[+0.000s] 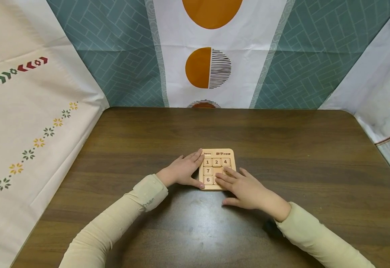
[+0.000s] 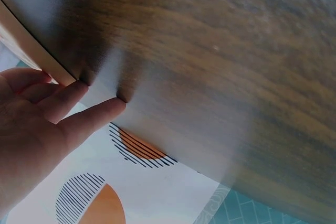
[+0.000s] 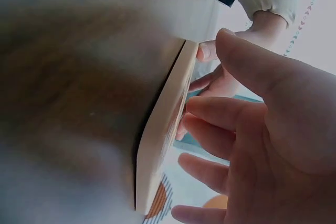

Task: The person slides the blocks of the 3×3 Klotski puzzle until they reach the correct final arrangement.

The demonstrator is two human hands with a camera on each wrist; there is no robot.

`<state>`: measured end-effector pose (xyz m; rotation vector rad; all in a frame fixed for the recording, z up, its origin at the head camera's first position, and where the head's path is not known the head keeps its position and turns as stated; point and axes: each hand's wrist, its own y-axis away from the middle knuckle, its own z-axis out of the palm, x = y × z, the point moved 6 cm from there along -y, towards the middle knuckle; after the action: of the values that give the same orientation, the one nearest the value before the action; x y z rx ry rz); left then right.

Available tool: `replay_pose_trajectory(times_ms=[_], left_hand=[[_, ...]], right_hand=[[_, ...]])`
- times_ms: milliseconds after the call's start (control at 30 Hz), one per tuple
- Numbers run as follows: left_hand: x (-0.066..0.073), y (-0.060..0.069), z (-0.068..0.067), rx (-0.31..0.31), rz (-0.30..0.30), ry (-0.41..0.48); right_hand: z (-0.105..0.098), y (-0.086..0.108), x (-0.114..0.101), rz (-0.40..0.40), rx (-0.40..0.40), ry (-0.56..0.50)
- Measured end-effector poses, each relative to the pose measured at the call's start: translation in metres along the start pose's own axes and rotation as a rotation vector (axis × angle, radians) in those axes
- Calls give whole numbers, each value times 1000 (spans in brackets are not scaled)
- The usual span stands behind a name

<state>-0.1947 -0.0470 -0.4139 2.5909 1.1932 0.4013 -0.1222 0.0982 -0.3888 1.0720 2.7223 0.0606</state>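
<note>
A light wooden sliding number puzzle point(image 1: 232, 153) lies flat on the table, with tiles 1, 2 and 4 in its top row, 7 at middle left and 6 at lower left. One slot in the middle is bare. Against the puzzle's left edge rests my left hand point(image 1: 182, 170), fingers extended, thumb at the lower left corner. My right hand point(image 1: 248, 189) reaches over the lower right with fingertips on the tiles, hiding some numbers; its thumb stays off the board. The right wrist view shows the puzzle's side point(image 3: 163, 121) and extended fingers point(image 3: 207, 174).
The brown wooden table point(image 1: 299, 149) extends around the puzzle. Behind it hangs a teal and white cloth point(image 1: 242, 78) with orange circles. An embroidered white cloth point(image 1: 17, 130) borders the left side, and pale fabric point(image 1: 382, 93) the right.
</note>
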Motion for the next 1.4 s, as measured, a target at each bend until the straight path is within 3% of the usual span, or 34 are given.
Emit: replay_pose_trajectory(times_ms=[600, 1133, 1267, 1400], left_hand=[[2, 0, 0, -14, -5, 14], [0, 1, -1, -3, -7, 7], [0, 1, -1, -9, -12, 4], [1, 1, 0, -11, -10, 2]], right_hand=[[-1, -23, 21, 118, -67, -29], [1, -7, 6, 41, -53, -59], [-2, -7, 14, 66, -33, -41], [-5, -6, 29, 147, -19, 5]])
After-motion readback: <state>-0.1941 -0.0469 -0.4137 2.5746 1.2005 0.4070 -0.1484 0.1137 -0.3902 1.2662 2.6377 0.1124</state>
